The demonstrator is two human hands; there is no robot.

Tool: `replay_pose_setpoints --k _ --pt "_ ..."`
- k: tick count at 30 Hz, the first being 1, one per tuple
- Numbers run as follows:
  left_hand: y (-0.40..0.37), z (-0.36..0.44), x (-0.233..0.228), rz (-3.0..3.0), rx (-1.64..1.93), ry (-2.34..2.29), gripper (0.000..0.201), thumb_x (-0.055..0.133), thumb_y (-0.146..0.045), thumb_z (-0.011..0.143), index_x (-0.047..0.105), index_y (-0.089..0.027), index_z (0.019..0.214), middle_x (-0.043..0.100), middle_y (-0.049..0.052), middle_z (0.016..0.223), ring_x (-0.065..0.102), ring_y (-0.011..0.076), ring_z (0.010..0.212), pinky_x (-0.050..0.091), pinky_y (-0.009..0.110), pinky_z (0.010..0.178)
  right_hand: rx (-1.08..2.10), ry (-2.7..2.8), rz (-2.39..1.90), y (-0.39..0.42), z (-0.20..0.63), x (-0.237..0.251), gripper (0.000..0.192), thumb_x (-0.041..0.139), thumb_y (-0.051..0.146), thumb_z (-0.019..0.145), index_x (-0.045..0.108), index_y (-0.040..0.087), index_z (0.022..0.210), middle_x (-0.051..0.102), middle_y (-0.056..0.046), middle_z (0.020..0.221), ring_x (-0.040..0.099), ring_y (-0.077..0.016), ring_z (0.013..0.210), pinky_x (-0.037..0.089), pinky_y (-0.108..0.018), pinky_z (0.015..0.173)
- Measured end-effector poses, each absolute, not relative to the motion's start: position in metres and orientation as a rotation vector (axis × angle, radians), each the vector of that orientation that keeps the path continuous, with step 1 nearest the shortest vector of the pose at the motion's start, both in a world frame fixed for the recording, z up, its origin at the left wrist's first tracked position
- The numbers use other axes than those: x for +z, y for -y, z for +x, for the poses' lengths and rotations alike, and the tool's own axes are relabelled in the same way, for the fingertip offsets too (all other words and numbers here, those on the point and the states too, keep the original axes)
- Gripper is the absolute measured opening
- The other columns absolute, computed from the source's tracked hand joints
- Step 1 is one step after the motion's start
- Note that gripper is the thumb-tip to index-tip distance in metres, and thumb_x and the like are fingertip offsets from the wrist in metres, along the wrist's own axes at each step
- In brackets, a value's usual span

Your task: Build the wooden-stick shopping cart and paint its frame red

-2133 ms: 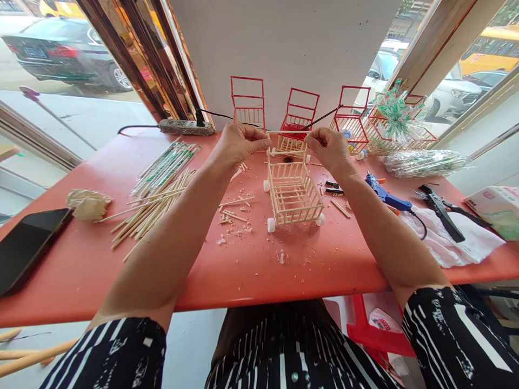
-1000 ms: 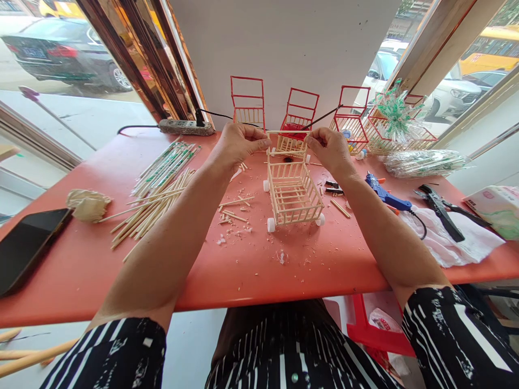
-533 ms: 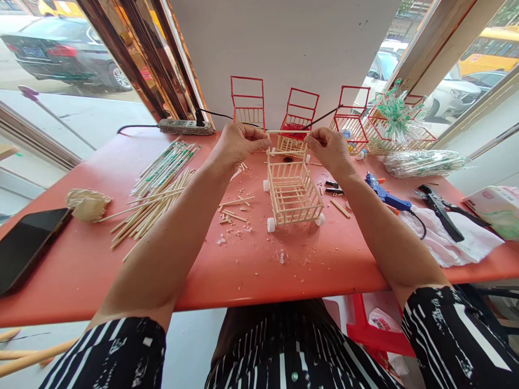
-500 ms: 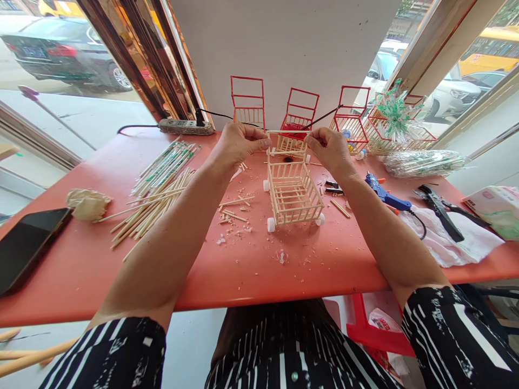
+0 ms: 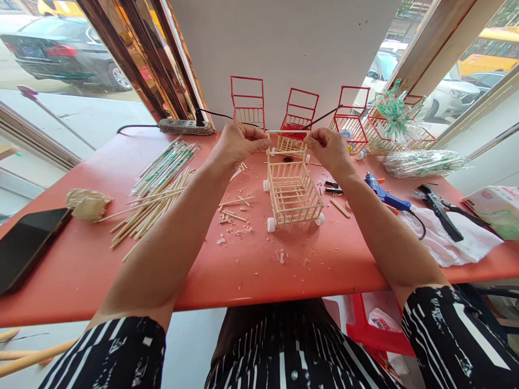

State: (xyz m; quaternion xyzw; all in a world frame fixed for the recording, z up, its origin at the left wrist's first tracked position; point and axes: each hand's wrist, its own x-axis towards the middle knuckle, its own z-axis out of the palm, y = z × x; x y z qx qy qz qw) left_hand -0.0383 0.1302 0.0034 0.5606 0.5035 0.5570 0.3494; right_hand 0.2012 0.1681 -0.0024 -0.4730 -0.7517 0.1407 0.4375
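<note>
Both hands, left (image 5: 237,143) and right (image 5: 330,149), pinch the ends of a stick (image 5: 286,132) above the cart (image 5: 292,190); nothing has shifted since earlier frames; held steady.

Stick cart (image 5: 292,193) mid-table (image 5: 251,270), sticks (image 5: 156,197) left, glue gun (image 5: 385,195) right

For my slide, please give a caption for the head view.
Both hands, left hand and right hand, hold a thin stick above a small wooden cart.
</note>
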Motion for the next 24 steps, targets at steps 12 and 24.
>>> replay_pose_setpoints --k 12,24 --pt "-0.1302 -0.0393 0.0028 1.451 1.446 -1.292 0.014 0.087 -0.014 0.065 0.074 -0.017 0.068 0.073 0.002 0.067 0.072 0.0173 0.073 0.061 0.029 0.074 0.363 1.856 -1.154 -0.1703 0.2021 -0.0035 0.015 0.067 0.027 0.089 0.061 0.021 0.076 0.054 0.002 0.067 0.046 -0.0129 0.064 0.043 -0.034 0.07" --pt "-0.1315 -0.0411 0.0029 1.48 1.43 -1.307 0.012 0.087 -0.015 0.066 0.075 -0.016 0.07 0.072 0.002 0.067 0.07 0.0159 0.071 0.061 0.029 0.075 0.359 1.868 -1.172 -0.1689 0.2016 -0.0017 0.015 0.068 0.024 0.09 0.062 0.022 0.077 0.057 0.001 0.068 0.048 -0.0136 0.065 0.044 -0.034 0.071"
